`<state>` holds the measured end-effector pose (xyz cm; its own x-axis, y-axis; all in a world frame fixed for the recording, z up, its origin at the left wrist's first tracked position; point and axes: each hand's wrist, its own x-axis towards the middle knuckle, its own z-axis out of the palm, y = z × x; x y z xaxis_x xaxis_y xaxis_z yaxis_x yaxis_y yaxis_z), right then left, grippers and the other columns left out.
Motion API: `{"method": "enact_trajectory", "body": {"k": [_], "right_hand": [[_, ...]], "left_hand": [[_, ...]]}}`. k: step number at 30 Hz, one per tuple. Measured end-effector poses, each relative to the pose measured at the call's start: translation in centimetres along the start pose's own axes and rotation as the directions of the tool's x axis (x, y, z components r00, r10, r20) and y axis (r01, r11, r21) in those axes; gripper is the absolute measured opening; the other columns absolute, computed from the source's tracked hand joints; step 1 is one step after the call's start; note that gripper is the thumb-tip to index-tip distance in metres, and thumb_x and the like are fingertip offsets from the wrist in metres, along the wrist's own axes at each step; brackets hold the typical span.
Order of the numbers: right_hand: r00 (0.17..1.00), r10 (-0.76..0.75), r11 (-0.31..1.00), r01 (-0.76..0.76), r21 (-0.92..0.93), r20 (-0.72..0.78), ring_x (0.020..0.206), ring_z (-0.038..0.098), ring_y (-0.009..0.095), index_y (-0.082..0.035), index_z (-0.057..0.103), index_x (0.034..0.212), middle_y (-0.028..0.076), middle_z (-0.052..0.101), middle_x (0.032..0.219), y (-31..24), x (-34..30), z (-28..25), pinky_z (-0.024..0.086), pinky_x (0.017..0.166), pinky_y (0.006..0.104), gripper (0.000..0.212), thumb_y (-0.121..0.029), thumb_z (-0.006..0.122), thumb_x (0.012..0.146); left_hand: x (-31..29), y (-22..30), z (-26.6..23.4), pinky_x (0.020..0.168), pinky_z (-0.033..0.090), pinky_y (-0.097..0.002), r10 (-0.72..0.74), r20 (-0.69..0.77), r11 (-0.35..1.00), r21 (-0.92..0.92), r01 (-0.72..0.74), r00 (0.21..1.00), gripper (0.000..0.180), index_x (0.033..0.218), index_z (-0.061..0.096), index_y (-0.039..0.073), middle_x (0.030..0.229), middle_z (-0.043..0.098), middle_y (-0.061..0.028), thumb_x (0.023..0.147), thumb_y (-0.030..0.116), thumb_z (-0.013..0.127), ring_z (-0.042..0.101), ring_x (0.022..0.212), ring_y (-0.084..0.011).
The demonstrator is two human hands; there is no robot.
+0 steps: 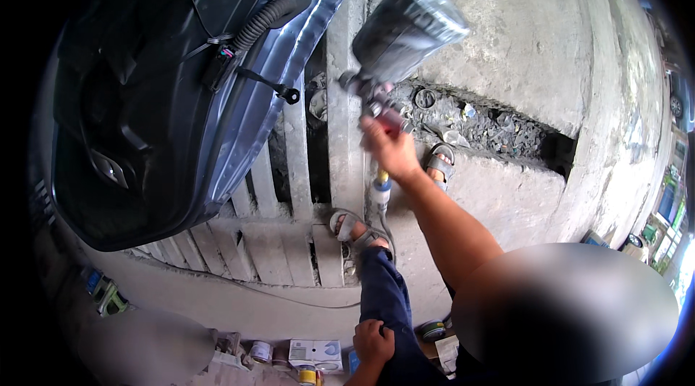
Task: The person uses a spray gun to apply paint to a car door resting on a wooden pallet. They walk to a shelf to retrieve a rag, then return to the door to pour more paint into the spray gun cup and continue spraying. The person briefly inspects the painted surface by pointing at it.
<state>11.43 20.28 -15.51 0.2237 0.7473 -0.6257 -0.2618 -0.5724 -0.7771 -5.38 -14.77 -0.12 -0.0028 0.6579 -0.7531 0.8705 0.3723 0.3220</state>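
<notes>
My right hand is closed around the handle of a spray gun, out in front of me. A grey, paint-smeared cup sits on top of the gun, tilted and blurred by motion. Below the grip hangs a white and yellow fitting with a hose. Left of the gun, and apart from it, is a dark car door with a shiny bluish edge, a ribbed wiring boot and loose cables. My left hand is low, against my trouser leg, fingers curled; whatever is in it is hidden.
Concrete slats with open gaps lie under the door and by my sandalled feet. A rubble-filled trench crosses the concrete floor at right. A hose runs over the floor. Cans and a white box stand at the lower edge.
</notes>
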Motion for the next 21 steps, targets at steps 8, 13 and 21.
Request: {"method": "enact_trajectory", "body": {"k": [8,13,21], "right_hand": [[0.997,-0.071,0.995,0.068,-0.071,-0.031,0.063,0.059,0.013,0.001,0.049,0.095,0.007,0.058,0.075,-2.4,1.1,-0.4,0.049,0.056,0.0275,0.029,-0.021,0.066,0.084],[0.976,0.123,0.991,-0.110,-0.077,0.181,0.059,0.056,0.012,-0.002,0.052,0.096,0.004,0.058,0.071,0.5,-0.9,0.9,0.047,0.054,0.0265,0.030,-0.025,0.067,0.083],[0.959,0.132,0.991,-0.118,-0.069,0.251,0.058,0.056,0.011,-0.002,0.052,0.093,0.002,0.056,0.068,1.1,-0.3,0.8,0.047,0.052,0.0267,0.032,-0.029,0.067,0.084]], "left_hand": [[0.3,0.9,-0.5,0.078,0.046,-0.0432,-0.027,0.027,1.000,-0.001,0.027,0.999,0.017,0.082,0.064,0.007,0.094,0.061,-0.0106,0.071,0.017,0.057,0.055,0.092,-0.0317],[0.4,0.7,0.0,0.074,0.046,-0.0441,-0.044,0.032,0.999,0.018,0.043,0.999,0.018,0.082,0.065,0.008,0.094,0.061,-0.0078,0.070,0.019,0.058,0.055,0.092,-0.0297],[0.5,1.2,-0.2,0.075,0.046,-0.0438,-0.050,0.043,0.998,0.036,0.048,0.998,0.018,0.081,0.065,0.009,0.094,0.061,-0.0073,0.069,0.020,0.059,0.055,0.092,-0.0295]]}}
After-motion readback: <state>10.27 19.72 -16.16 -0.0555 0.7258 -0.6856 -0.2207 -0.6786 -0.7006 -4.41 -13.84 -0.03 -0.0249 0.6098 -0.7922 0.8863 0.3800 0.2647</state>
